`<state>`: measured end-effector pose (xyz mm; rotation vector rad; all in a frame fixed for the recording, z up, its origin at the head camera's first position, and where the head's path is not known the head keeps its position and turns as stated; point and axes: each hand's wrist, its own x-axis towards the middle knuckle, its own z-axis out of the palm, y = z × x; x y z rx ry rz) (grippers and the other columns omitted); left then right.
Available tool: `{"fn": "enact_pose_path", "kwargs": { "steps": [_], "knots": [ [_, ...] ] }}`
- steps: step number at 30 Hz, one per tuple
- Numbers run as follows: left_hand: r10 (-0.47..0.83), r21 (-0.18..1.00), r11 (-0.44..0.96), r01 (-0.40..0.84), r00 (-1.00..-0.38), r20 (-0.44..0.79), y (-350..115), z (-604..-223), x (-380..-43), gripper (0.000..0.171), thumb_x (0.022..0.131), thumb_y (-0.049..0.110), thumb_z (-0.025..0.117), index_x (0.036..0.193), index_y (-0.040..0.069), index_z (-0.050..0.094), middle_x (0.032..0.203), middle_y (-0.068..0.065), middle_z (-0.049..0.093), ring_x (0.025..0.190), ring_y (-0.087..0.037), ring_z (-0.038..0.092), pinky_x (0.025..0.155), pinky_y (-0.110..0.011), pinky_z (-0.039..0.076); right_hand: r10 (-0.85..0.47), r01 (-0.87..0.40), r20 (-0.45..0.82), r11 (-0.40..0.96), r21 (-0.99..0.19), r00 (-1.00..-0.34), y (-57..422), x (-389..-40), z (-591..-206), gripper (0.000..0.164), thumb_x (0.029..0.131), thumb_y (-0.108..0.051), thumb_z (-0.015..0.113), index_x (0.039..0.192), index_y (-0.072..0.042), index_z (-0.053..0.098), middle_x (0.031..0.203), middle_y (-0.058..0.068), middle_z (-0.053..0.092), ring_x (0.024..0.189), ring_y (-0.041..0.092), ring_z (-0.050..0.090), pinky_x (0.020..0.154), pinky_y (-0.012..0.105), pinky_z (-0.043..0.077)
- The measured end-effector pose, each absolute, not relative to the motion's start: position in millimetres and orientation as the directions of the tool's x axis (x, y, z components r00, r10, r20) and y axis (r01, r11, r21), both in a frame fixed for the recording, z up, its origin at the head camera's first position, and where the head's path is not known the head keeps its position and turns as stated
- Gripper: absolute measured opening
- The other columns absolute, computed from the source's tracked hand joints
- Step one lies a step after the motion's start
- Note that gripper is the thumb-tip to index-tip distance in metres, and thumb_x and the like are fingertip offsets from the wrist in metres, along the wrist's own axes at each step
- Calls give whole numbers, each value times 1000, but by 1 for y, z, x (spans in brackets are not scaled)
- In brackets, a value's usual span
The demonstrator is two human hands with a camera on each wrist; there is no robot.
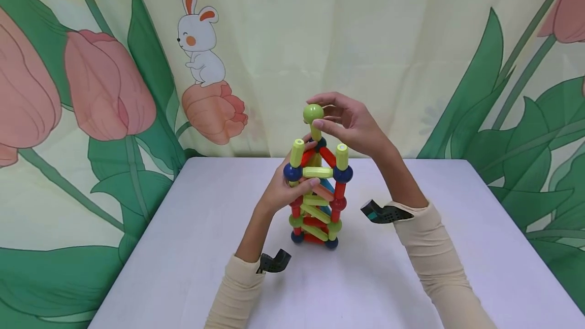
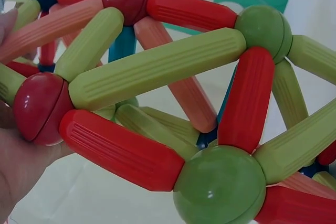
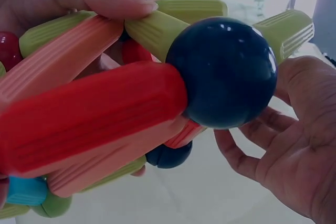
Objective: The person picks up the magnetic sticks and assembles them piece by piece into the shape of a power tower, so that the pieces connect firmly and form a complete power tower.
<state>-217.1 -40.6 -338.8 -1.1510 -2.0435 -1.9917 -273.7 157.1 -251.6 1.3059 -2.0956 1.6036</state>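
Note:
A tall tower of magnetic rods and balls (image 1: 337, 202) stands upright on the table, built from red, yellow-green, orange and blue rods. My left hand (image 1: 280, 188) grips its upper part from the left, with the thumb across the front near a level yellow-green rod (image 1: 317, 172). Two short yellow-green rods (image 1: 342, 156) rise from the navy balls (image 1: 292, 172) at the front. Over the rear corner, my right hand (image 1: 354, 125) pinches a light green ball (image 1: 313, 111) atop another yellow-green rod. The right wrist view shows a navy ball (image 3: 223, 72) up close, partly hiding the right fingers.
The white table (image 1: 192, 237) extends around the tower. Behind it hangs a curtain (image 1: 379, 65) printed with tulips and a rabbit. Each wrist carries a small black camera mount (image 1: 384, 213).

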Motion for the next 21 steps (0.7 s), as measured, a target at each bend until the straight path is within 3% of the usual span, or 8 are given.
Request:
{"fn": "enact_pose_path", "kwargs": {
  "steps": [5,9,12,16,21],
  "knots": [
    [392,806,-129,577,-717,576,-40,-350,-221,75,92,42,64,151,8,31,155,-9,36,137,-28,45,110,-36,42,-523,-702,607,-23,-711,-598,160,-274,-256,39,94,-4,62,131,0,52,114,6,62,103,20,66,90,26,55],
    [244,749,-126,651,-711,659,-38,-354,-220,70,93,49,60,141,1,44,147,-15,44,134,-28,49,103,-33,48,-537,-675,583,-34,-737,-610,160,-274,-261,44,94,-6,63,136,-4,49,116,6,63,105,22,66,90,27,55],
    [128,708,-69,703,-697,705,-36,-351,-213,52,97,39,59,126,-4,57,135,-16,53,126,-26,54,101,-32,49,-541,-660,568,-33,-751,-620,161,-275,-268,45,93,-5,63,136,-3,49,116,8,64,106,22,66,90,27,55],
    [16,694,57,718,-695,718,-35,-343,-203,25,96,17,61,113,-1,68,109,-14,62,104,-20,60,94,-28,52,-525,-628,542,-19,-778,-656,163,-277,-279,38,94,-5,62,131,0,53,114,9,68,107,19,68,93,28,54],
    [-53,712,157,684,-714,698,-33,-335,-195,20,92,13,67,108,3,73,97,-10,60,93,-16,56,83,-23,51,-516,-574,496,-11,-819,-698,162,-279,-293,30,95,-7,62,124,0,60,112,11,71,109,24,68,96,31,53]
  ]
}}
